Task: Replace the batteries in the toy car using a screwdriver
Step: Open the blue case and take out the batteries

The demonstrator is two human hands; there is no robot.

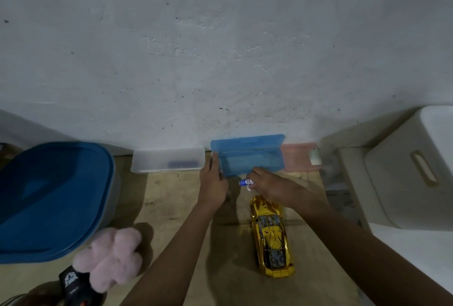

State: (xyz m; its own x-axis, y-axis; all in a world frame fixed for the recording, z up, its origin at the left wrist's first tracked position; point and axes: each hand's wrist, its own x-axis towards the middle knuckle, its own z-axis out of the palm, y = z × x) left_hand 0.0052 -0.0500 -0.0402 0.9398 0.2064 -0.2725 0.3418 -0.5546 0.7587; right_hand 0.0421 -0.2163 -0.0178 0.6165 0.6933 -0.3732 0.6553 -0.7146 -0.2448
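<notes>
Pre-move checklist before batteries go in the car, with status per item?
1. Battery in hand: ok, right hand grips a battery.
2. Blue case open: ok, left hand touches its left end.
3. Car in reach: ok, upright beside the right forearm.
4. Car battery cover off: cannot tell, underside hidden.
5. Screwdriver found: cannot tell, dark item in clear case is blurred.

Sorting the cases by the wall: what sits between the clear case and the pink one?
The open blue case, seen in the head view; the left hand is at its left end.
</notes>
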